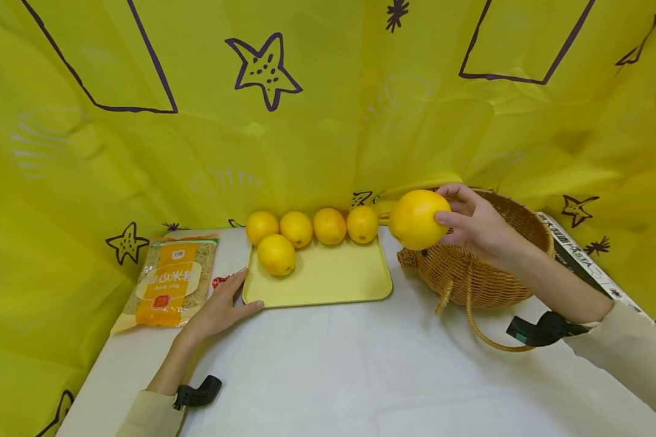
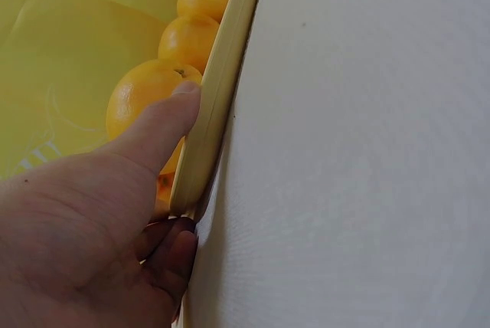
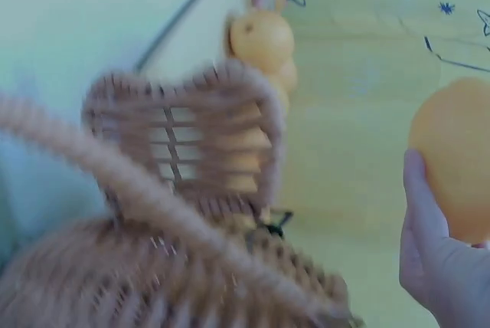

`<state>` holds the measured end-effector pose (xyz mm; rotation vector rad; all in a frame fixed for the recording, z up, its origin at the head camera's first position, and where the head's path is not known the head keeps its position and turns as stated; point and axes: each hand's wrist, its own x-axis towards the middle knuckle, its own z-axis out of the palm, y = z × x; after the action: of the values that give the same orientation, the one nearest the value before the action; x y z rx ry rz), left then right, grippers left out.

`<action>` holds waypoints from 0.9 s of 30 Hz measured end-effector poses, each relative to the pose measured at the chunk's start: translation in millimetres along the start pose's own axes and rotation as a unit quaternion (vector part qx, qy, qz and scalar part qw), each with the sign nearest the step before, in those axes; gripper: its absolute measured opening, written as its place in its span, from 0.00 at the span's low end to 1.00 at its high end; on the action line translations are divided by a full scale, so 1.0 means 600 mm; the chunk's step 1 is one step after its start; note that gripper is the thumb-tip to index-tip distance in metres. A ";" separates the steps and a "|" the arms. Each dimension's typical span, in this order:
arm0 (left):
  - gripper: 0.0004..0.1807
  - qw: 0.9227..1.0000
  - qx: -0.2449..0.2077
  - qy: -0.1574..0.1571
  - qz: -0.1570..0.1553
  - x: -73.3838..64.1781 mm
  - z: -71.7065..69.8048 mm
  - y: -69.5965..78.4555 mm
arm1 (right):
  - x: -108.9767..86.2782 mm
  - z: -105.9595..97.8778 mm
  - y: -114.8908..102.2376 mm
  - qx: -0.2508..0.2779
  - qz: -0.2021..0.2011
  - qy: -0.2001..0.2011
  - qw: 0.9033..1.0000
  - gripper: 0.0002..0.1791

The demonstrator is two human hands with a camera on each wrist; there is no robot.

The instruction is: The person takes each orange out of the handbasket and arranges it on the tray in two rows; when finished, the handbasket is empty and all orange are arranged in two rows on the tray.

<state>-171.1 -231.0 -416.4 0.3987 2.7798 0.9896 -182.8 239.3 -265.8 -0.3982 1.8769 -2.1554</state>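
My right hand (image 1: 478, 227) holds an orange (image 1: 418, 220) in the air between thumb and fingers, beside the wicker basket (image 1: 492, 285); the orange (image 3: 458, 159) also shows in the right wrist view. The pale yellow tray (image 1: 333, 279) lies on the table, with a row of oranges (image 1: 330, 226) along its back edge and another orange (image 1: 276, 255) in front at the left. At its front left corner, my left hand (image 1: 218, 306) grips the tray. In the left wrist view, the thumb (image 2: 164, 121) lies over the tray's rim (image 2: 200, 140), with curled fingertips (image 2: 172, 255) below.
A bag of noodles or grain (image 1: 169, 282) with an orange label lies left of the tray. The basket's looped handle (image 1: 486, 341) hangs onto the white tablecloth (image 1: 328, 370). Behind the basket lies a dark box marked PASTA (image 1: 585, 258). A yellow patterned cloth (image 1: 317, 145) rises at the back.
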 end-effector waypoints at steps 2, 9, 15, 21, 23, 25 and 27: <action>0.52 1.000 -0.001 -0.001 -0.001 -0.001 0.000 0.000 | 0.000 0.013 0.009 0.011 0.000 0.000 1.000 0.16; 0.51 1.000 0.001 0.002 0.003 0.000 -0.001 -0.003 | 0.006 0.053 0.033 0.056 0.001 -0.012 0.998 0.16; 0.51 1.000 0.001 0.003 0.003 0.002 -0.002 -0.002 | 0.024 0.074 0.048 0.102 0.021 -0.016 0.994 0.17; 0.52 1.000 0.003 0.001 0.000 0.003 -0.001 -0.001 | 0.042 0.085 0.071 0.088 0.029 -0.051 0.994 0.20; 0.52 1.000 0.002 0.001 -0.003 0.003 -0.001 0.000 | 0.048 0.088 0.076 0.084 0.033 -0.060 0.994 0.21; 0.52 1.000 0.001 0.000 -0.004 0.002 0.000 0.000 | 0.052 0.091 0.081 0.082 0.037 -0.066 0.994 0.21; 0.52 1.000 0.000 0.000 -0.005 0.002 0.000 0.000 | 0.055 0.093 0.083 0.079 0.040 -0.069 0.994 0.22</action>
<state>-172.3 -230.7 -416.3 0.3845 2.7797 0.9861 -192.4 169.1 -306.9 -0.4198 1.6090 -2.1459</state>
